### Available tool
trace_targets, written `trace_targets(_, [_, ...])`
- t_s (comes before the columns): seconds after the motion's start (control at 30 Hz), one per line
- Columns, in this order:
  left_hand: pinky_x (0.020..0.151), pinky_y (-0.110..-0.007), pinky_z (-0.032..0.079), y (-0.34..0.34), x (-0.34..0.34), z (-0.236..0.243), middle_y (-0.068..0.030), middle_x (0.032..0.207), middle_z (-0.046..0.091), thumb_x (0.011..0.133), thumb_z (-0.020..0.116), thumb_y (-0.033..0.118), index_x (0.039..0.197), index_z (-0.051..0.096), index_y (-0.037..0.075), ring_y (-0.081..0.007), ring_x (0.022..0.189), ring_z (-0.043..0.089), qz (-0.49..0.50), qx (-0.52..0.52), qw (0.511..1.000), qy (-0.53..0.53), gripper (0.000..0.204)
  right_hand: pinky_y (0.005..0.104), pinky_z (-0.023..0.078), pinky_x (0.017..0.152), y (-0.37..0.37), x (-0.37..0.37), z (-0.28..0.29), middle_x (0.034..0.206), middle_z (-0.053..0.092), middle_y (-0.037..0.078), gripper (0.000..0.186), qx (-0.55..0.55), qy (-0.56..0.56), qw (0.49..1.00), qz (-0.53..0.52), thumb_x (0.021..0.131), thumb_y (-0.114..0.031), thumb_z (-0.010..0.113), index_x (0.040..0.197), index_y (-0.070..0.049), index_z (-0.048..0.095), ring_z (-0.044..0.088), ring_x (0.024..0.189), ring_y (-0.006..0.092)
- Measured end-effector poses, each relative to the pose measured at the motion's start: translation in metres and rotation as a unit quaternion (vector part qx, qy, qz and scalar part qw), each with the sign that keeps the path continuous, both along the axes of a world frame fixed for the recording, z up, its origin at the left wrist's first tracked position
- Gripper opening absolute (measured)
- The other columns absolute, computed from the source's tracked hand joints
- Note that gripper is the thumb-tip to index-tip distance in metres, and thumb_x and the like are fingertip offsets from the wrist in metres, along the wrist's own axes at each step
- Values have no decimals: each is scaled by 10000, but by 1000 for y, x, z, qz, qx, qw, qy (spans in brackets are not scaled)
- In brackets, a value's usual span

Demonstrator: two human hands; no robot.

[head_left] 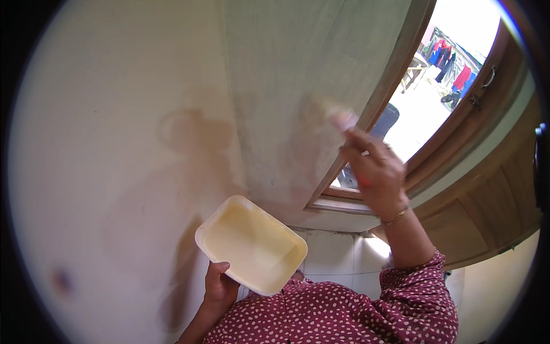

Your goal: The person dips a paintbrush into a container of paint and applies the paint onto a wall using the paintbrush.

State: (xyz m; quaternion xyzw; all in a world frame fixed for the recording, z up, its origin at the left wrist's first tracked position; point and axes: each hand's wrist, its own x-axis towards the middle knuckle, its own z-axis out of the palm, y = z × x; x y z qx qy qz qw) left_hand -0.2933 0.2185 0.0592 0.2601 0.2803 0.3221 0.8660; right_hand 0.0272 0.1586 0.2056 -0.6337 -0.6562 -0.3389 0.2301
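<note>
My left hand (219,284) grips the near left rim of a pale yellow rectangular plastic tub (206,235), thumb over the edge. The tub is tilted, and creamy paint (243,235) appears to cover its inside. Raised in front of the wall by the window frame, my right hand (375,169) is closed around a paintbrush (338,114). Motion blurs the brush, and I cannot tell whether its bristles touch the wall. Behind it, a streaky grey-green strip of wall (286,63) meets a cream-coloured wall (132,74) at a vertical corner line.
A brown wooden window frame (395,74) stands to the right, its sash (458,132) swung open. Outside, laundry (441,57) hangs in bright light. At the lower right is a brown wooden panel (464,223). White floor tiles (326,252) lie below.
</note>
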Motion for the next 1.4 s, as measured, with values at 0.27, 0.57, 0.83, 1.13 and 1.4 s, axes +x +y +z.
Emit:
trace_targets(0.27, [1060, -470, 424, 4, -3, -3, -133, 1365, 494, 773, 592, 237, 1456, 334, 42, -295, 1282, 485, -2, -2, 1000, -9, 756, 383, 527, 969, 6, 16, -37, 1265, 652, 135, 96, 119, -107, 985, -66, 740, -54, 711, 812, -116, 715, 623, 1171, 284])
trace_targets(0.57, [1056, -461, 427, 2, -3, -15, -122, 1359, 499, 765, 613, 233, 1451, 349, 53, -287, 1272, 493, 22, -8, 1000, 9, 757, 397, 491, 967, -7, -4, -226, 1289, 597, 108, 181, -273, 88, 958, 14, 840, -127, 591, 999, -107, 675, 587, 1180, 300])
trace_targets(0.83, [1062, -454, 421, -1, -9, -13, -121, 1363, 495, 781, 607, 242, 1449, 345, 42, -281, 1278, 490, 3, -7, 1000, 7, 745, 385, 537, 831, 11, 16, -141, 1161, 647, 84, 156, -353, 98, 927, -77, 821, -58, 595, 949, -92, 678, 655, 970, 288])
trace_targets(1.13, [1060, -425, 421, -4, -4, -13, -160, 1364, 481, 814, 577, 231, 1479, 271, 13, -273, 1276, 490, 4, 5, 999, -39, 763, 348, 554, 779, 10, -21, 57, 1032, 693, 106, 227, 173, -97, 979, -46, 757, 1, 763, 970, -76, 750, 684, 921, 223])
trace_targets(1.4, [1074, -437, 377, -13, 6, 21, -131, 1382, 505, 806, 582, 305, 1448, 361, 18, -265, 1283, 481, 12, 32, 999, 4, 738, 323, 534, 715, 3, -17, -51, 1164, 648, 75, 207, -108, 27, 994, 3, 698, -21, 704, 895, -88, 697, 647, 961, 234])
